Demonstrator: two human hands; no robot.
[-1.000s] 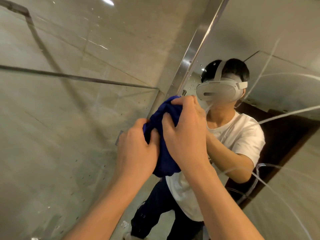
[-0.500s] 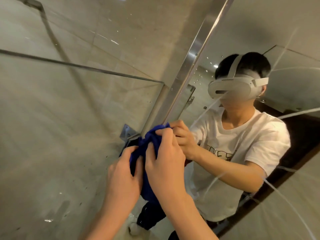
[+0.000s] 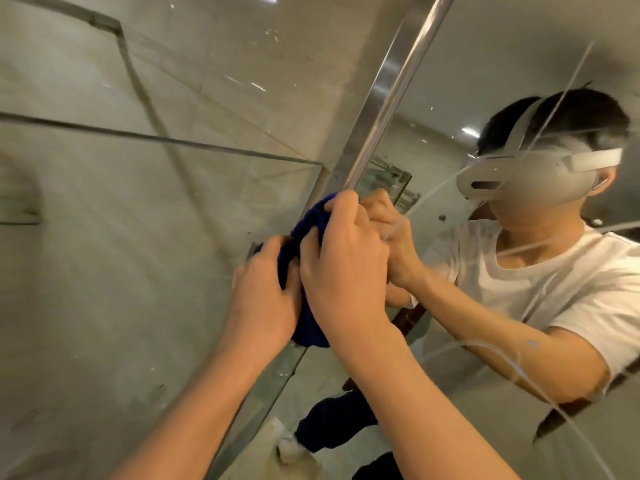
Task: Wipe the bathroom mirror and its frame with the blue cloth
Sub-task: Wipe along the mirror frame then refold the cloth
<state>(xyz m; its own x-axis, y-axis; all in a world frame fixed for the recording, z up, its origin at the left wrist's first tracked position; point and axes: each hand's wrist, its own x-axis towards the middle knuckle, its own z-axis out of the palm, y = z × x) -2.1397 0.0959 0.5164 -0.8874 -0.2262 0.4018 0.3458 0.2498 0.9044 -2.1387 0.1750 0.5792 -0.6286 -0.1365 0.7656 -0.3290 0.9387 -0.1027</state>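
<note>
Both hands grip the bunched blue cloth, left hand and right hand curled round it. It presses against the steel mirror frame, whose long axis runs toward one o'clock.

The dark blue cloth is bunched up against the shiny metal frame running diagonally up the mirror's left edge, and the mirror glass shows long curved streaks across its surface.

Single head-worn view, tilted, forward and down, close on hands at mirror frame.
</note>
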